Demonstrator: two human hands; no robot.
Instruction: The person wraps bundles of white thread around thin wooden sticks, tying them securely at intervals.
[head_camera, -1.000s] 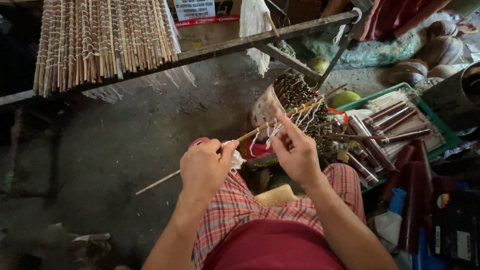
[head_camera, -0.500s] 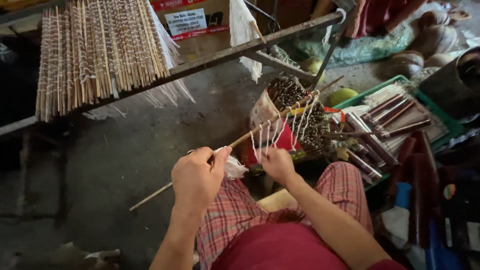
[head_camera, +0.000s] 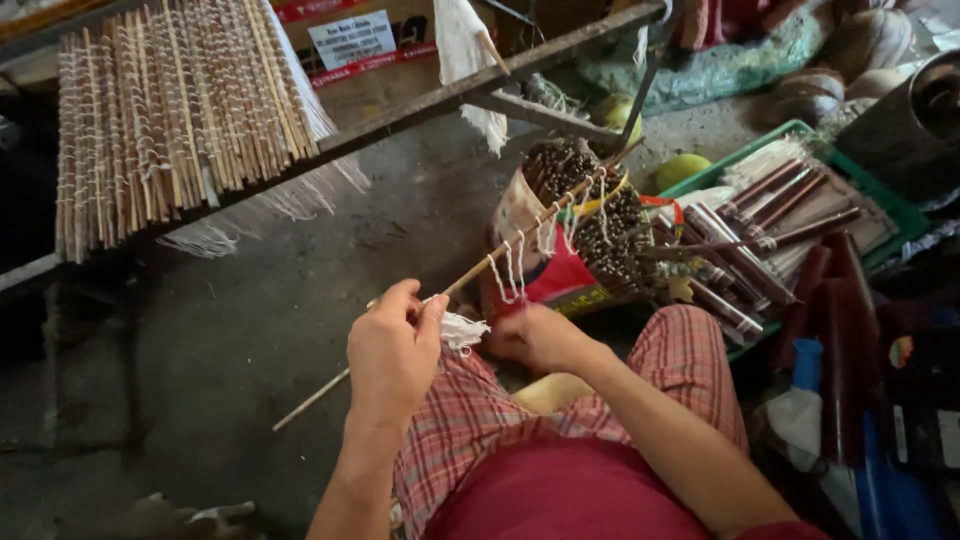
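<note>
Over my lap, my left hand (head_camera: 392, 352) pinches a thin bamboo stick (head_camera: 470, 275) that slants up toward two o'clock, short white threads (head_camera: 508, 272) dangling from it. At three o'clock of it, my right hand (head_camera: 540, 337) curls closed around white thread (head_camera: 462, 330).

The left hand (head_camera: 392, 352) closes over the middle section of the thin bamboo stick (head_camera: 520, 235), hiding that stretch and how the fingers pinch it, and the white thread tuft (head_camera: 462, 330) at its 3 o'clock side is too fine to show where its strands attach. The right hand (head_camera: 540, 338) is turned so that its fingertips are hidden, and whether they touch thread or stick cannot be told. At 12 o'clock the rack of tied sticks (head_camera: 170, 120) is cut by the top edge, at 3 o'clock the green tray (head_camera: 800, 135) and dark rolls (head_camera: 840, 330) lose detail in shadow, and the person's torso is cut off at 6 o'clock.
</note>
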